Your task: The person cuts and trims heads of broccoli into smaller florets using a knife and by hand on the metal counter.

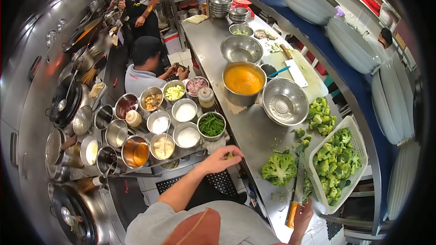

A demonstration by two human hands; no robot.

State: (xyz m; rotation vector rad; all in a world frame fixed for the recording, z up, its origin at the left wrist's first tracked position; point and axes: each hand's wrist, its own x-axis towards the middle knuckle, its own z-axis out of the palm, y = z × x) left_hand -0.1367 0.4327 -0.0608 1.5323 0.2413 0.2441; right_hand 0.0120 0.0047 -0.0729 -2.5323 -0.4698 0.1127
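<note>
My left hand [222,158] is raised beside the counter's near edge, its fingers curled round a small green piece of broccoli. At the lower right, my right hand [303,215] is at the orange handle [293,213] of a knife; its blade [299,179] points away from me along the counter. A large broccoli head [279,168] lies cut side up left of the blade. Right of the knife stands a white plastic basket [362,143] full of broccoli florets [336,163]. More florets [321,115] are piled behind it.
A perforated bowl [285,102], a pot of orange liquid [244,80] and a cleaver [297,73] occupy the counter further back. Left are metal containers [186,135] of ingredients. Two people [145,63] [138,0] are beyond them. Stacked plates [352,45] line the right shelf.
</note>
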